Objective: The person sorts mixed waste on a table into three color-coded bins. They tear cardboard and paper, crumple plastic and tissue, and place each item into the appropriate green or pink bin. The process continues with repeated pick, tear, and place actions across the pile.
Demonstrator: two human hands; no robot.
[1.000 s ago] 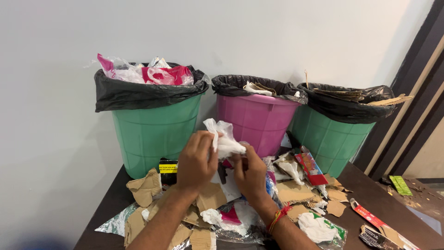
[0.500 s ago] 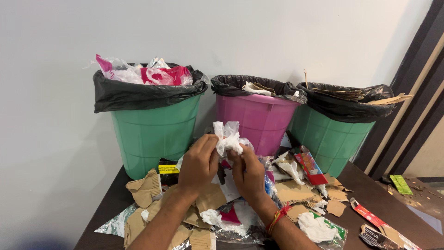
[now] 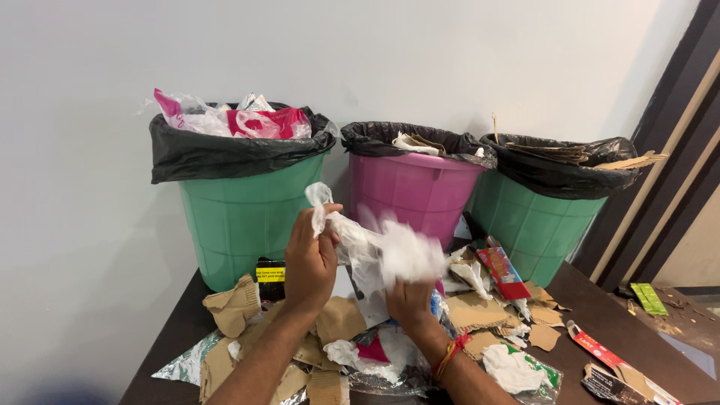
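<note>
Both hands hold a crumpled white plastic bag [image 3: 379, 251] in front of the pink bin [image 3: 411, 191]: left hand [image 3: 310, 259] grip pinches its top, right hand [image 3: 409, 296] grip closed on its lower part. All three bins look partly filled; much scrap [image 3: 480, 311] remains on the desk [image 3: 622, 330]. A red packet [image 3: 501, 271] lies right of the pink bin, a black-and-yellow pack [image 3: 270, 274] left of it.

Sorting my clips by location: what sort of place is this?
Probably an indoor waste-sorting station: three lined bins against a wall, a dark table strewn with cardboard scraps, both hands holding crumpled white plastic.
</note>
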